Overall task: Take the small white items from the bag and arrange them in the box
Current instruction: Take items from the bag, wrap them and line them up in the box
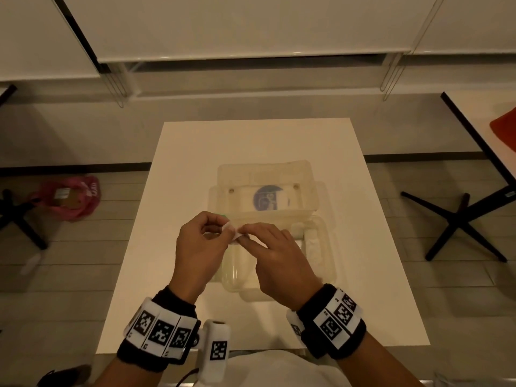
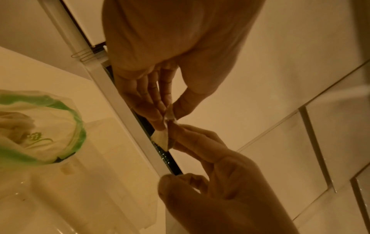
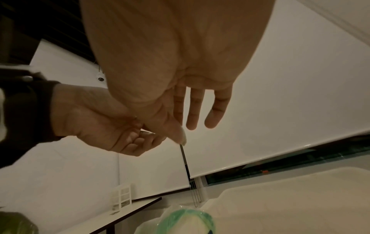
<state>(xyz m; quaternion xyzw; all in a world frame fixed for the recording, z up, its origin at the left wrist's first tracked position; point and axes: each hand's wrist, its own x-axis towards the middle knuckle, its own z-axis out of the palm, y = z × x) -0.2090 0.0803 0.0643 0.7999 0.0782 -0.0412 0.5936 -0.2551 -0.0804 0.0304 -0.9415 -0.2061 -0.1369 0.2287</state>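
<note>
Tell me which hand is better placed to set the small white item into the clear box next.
Probably the right. Both hands pinch the small white item, but the right hand hovers over the clear box where earlier pieces lie, while the left hand sits at its left edge.

Below our fingertips [image 1: 240, 231] sits the clear box [image 1: 321, 247], its raised lid [image 1: 265, 174] walling off the far side. The bag [image 2: 40, 126] crowds the space just beyond our left fingers. To either side of our fingers we have bare table [image 1: 377, 247] to pass over.
</note>
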